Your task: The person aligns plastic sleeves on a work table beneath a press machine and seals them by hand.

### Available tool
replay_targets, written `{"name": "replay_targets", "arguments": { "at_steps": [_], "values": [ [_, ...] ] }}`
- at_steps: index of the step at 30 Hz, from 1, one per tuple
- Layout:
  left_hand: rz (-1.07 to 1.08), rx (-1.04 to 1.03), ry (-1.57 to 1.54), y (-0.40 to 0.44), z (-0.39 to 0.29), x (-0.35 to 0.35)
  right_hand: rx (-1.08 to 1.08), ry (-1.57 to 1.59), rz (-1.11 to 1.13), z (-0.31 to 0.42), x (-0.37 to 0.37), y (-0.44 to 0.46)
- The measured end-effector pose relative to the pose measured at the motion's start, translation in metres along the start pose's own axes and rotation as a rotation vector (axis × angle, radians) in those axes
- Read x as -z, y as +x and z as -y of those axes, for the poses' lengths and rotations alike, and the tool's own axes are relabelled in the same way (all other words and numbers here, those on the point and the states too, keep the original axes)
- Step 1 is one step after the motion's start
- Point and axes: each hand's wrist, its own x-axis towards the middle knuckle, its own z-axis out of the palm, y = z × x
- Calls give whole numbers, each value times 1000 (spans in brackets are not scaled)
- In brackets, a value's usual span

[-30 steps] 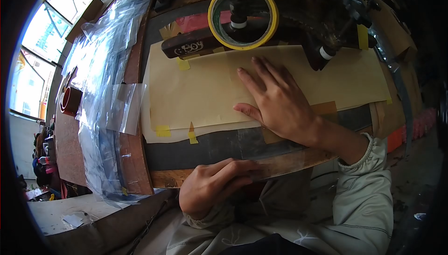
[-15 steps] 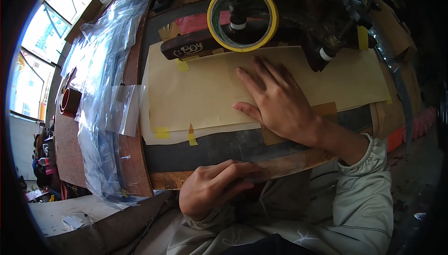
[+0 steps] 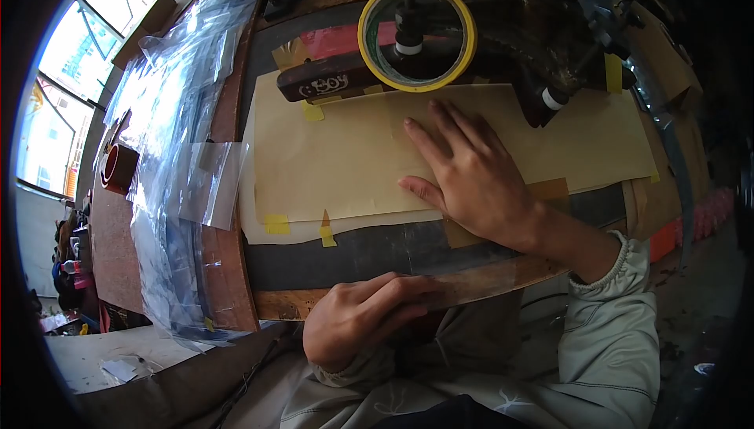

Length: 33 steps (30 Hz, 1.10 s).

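My right hand (image 3: pixel 479 178) lies flat with its fingers spread on a cream sheet (image 3: pixel 330 162), which has yellow tape pieces (image 3: pixel 276 224) along its lower edge. At the table's front edge (image 3: pixel 283 303), my left hand (image 3: pixel 365 315) is curled, its fingertips at the wooden rim. Whether those fingers pinch anything is hidden. Above the sheet a dark clamp bar (image 3: pixel 345 77) crosses its far edge. A yellow-rimmed tape roll (image 3: pixel 470 36) hangs around a vertical rod of the machine.
Clear plastic sheets (image 3: pixel 177 99) cover a brown board on the left, with a brown tape roll (image 3: pixel 119 169) beside them. A second dark machine foot (image 3: pixel 542 107) stands at the sheet's far right. Brown paper (image 3: pixel 667 170) lies at the right.
The tape roll, machine and cream sheet appear slightly lower and further right in the view. Both hands keep nearly the same pose and place on the work.
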Motion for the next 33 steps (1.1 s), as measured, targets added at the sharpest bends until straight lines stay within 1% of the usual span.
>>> {"name": "replay_targets", "arguments": {
  "at_steps": [3,9,12,16,21,24,27,30,31,33],
  "values": [
    [-12,0,-4,-1,0,-2,20,9,-36,-2,-4,-1],
    [-18,-6,6,0,1,-1,32,-15,-35,-1,-4,0],
    [-27,-4,6,0,0,-2,-2,-24,31,1,-1,0],
    [-17,18,-32,-1,1,-1,-13,-26,53,2,-2,2],
    [-20,-1,-1,1,2,1,-29,22,54,1,-2,1],
    [-39,-10,-8,1,1,1,-4,302,-54,1,18,-11],
    [-78,-20,-3,0,-2,-2,-234,623,-28,31,52,-47],
    [-133,81,34,2,-8,-1,-260,575,-187,64,53,-85],
    [-159,108,-89,2,-7,-5,-257,416,-241,70,40,-95],
    [-233,39,-51,4,2,-10,-190,206,-369,71,13,-102]
  ]
}}
